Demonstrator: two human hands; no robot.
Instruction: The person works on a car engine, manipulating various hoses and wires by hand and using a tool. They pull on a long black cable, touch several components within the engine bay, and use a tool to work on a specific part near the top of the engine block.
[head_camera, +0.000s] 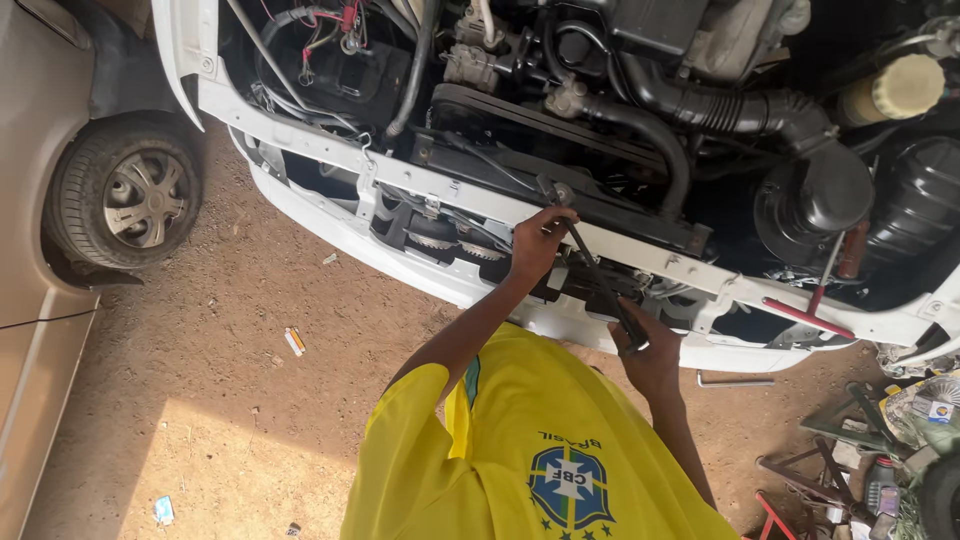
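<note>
My left hand (535, 245) is closed around the top end of a long dark wrench (598, 272), pressed against the white front crossmember (480, 200) of the open engine bay. My right hand (650, 360) grips the wrench's lower end just below the white bumper (330, 225). A black air intake hose (740, 110) curves above, and a red-handled tool (805, 318) lies on the crossmember to the right.

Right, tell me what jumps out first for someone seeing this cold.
The open engine bay of a white car fills the top of the view, its white front crossmember running diagonally. In the middle, both hands grip a long dark wrench set against that crossmember: the left hand at the upper end, the right hand at the lower. At far left stands another car's wheel on red dirt.
</note>
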